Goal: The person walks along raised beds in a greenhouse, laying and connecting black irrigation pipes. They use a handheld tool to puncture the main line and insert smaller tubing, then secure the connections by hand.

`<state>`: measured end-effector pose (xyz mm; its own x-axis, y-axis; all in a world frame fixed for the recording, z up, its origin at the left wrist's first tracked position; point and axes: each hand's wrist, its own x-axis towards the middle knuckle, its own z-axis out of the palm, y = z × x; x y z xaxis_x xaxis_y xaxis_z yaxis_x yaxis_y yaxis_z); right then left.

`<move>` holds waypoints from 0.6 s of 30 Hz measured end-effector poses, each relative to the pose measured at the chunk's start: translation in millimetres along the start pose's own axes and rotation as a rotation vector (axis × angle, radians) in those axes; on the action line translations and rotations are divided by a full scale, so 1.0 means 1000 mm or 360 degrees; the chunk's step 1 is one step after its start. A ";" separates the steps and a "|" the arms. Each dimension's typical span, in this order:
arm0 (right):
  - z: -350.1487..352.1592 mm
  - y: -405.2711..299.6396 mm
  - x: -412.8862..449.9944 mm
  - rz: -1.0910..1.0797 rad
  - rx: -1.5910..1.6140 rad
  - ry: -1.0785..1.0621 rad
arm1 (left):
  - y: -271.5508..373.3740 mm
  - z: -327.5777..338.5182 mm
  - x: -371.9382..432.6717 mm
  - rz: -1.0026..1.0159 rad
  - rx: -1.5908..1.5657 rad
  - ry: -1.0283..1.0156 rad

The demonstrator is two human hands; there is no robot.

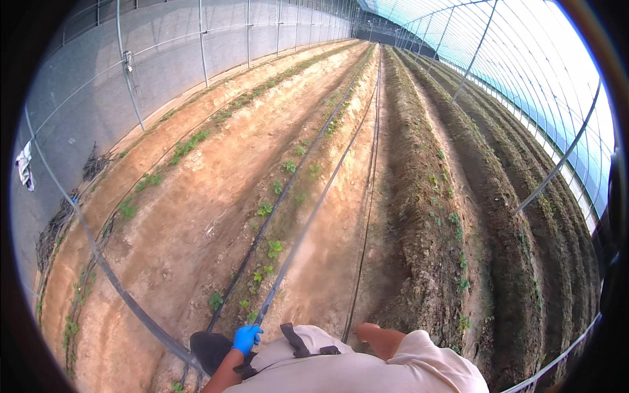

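My left hand [247, 339], in a blue glove, grips a dark irrigation hose [293, 250] at its near end by my left thigh. From there the hose stretches away down the soil bed, raised off the ground near me. Without a visible glove, my right hand [367, 332] hangs low by my right side; its fingers are mostly hidden. A thin black line [364, 245] runs along the furrow near that hand. Another dark hose [263, 231] lies on the bed to the left, beside small green plants [274, 248].
Long soil ridges [422, 211] extend down the greenhouse on the right. A metal pole [560, 159] stands among them. At the left, a curved pipe [105, 267] sweeps close to me, before a grey wall sheet [167, 64]. Dry stems [54, 236] lie along the wall's foot.
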<state>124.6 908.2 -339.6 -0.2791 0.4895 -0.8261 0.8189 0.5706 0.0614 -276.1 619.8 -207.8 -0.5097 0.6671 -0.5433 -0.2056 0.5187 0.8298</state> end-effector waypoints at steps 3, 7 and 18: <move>0.039 0.036 0.041 -0.0283 -0.0572 -0.0463 | -0.018 0.001 0.006 -0.0149 0.0054 0.0117; 0.061 0.055 0.073 -0.0394 -0.0555 -0.0331 | -0.018 0.006 0.006 -0.0008 0.0049 0.0113; -0.034 -0.036 0.015 -0.0277 0.0113 0.0002 | -0.027 0.015 0.001 0.0062 0.0046 0.0100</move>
<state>73.7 916.9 -335.1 -0.4201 0.3884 -0.8202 0.7917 0.5985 -0.1221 -258.5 614.5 -233.3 -0.5687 0.6525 -0.5008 -0.1610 0.5088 0.8457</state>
